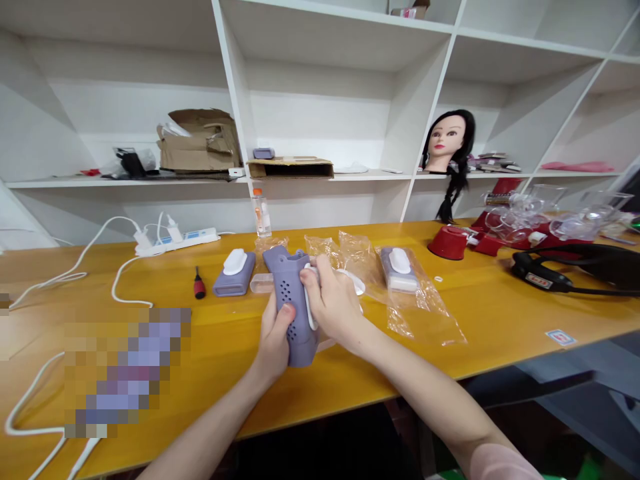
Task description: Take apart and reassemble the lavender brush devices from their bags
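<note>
A purple plastic housing (294,307) with rows of small round holes is held upright, slightly tilted, above the table. My left hand (273,337) wraps its lower left side, thumb across the front. My right hand (333,300) is closed at its right side, fingers on a white plastic piece (311,303) lying against the housing. Behind my right hand shows part of another white piece (353,280). A clear plastic piece (261,283) lies left of the housing. Purple boxes with white oval tops stand on either side, the left one (234,277) bare and the right one (400,270) by plastic wrap.
Crumpled clear bags (420,313) lie around the right box. A red-handled screwdriver (199,285), a white power strip (187,243) with cables and a bottle (261,215) are left of centre. Red-and-clear parts (450,241) and a black headset (550,270) are at right. Shelves rise behind.
</note>
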`<state>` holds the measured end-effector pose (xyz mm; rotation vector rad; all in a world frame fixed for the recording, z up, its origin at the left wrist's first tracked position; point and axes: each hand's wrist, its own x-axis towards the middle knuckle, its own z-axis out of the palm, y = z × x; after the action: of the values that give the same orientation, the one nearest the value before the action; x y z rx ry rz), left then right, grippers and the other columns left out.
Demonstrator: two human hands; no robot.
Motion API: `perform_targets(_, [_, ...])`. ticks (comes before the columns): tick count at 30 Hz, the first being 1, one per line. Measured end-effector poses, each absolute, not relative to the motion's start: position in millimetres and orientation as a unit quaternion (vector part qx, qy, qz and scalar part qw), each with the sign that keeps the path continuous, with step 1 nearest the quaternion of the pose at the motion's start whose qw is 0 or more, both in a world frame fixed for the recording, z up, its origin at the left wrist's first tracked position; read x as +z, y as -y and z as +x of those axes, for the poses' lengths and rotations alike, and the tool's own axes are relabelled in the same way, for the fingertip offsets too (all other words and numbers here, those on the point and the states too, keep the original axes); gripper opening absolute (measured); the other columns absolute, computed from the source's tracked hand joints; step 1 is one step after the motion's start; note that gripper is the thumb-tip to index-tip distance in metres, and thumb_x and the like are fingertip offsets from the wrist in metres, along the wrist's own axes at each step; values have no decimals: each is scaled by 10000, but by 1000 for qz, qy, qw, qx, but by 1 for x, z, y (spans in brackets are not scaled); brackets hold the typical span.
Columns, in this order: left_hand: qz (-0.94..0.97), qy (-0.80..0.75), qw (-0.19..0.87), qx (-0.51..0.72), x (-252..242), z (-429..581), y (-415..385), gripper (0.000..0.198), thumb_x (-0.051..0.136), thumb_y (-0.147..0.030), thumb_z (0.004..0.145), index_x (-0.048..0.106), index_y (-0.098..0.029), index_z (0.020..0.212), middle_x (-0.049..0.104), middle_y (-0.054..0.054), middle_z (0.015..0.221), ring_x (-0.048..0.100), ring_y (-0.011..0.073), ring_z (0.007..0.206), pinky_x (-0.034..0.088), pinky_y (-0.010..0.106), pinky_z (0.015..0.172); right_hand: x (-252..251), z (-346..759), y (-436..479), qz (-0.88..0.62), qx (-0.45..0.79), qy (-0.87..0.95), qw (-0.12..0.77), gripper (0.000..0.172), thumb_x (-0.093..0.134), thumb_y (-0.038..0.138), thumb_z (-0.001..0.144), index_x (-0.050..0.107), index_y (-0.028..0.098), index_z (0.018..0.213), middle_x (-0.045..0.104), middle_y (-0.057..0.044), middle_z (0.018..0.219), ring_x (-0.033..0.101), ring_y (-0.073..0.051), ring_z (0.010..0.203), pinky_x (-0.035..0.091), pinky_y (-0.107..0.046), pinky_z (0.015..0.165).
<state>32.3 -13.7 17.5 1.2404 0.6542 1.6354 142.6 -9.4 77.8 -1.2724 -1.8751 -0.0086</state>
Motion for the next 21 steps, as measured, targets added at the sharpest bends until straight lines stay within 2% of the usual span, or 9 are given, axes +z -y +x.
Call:
perform_targets(5, [476,-300,487,668,24,32,15,444,546,-438,785,584,-175,1141,652,67,1109,596,246,1026,463,346,889,79,140,4,-491,-3,767,414,250,254,338,938,451,225,835,553,16,607,505,-146,521,286,-249,519])
perform_targets(9, [457,-303,469,693,28,29,14,415,558,-432,774,615,-175,1095,681,54,1029,599,237,1017,463,336,886,84,134,2,-475,-4,770,426,225,279,332,931,436,228,808,568,13,635,524,-145,559,296,-248,540])
perform_targets(15, [447,-307,475,693,27,24,13,402,563,-430,770,628,-182,1079,681,50,1022,592,241,1030,460,343,892,82,127,1,-478,-2,768,426,225,268,332,934,436,232,823,585,3,651,536,-155,566,311,-255,531])
perform_targets(18, [471,-299,452,696,20,21,7,416,547,-437,784,607,-186,1110,662,61,1068,574,249,1061,442,358,917,77,126,0,-474,20,766,434,243,263,349,932,461,228,862,601,-14,691,565,-175,625,364,-268,566])
perform_targets(21, [548,-265,365,704,12,14,-4,529,577,-453,758,524,-208,1224,567,91,1238,489,278,1179,369,389,994,74,131,-1,-424,65,765,481,257,290,365,925,477,216,1019,640,-54,884,600,-194,801,431,-304,692])
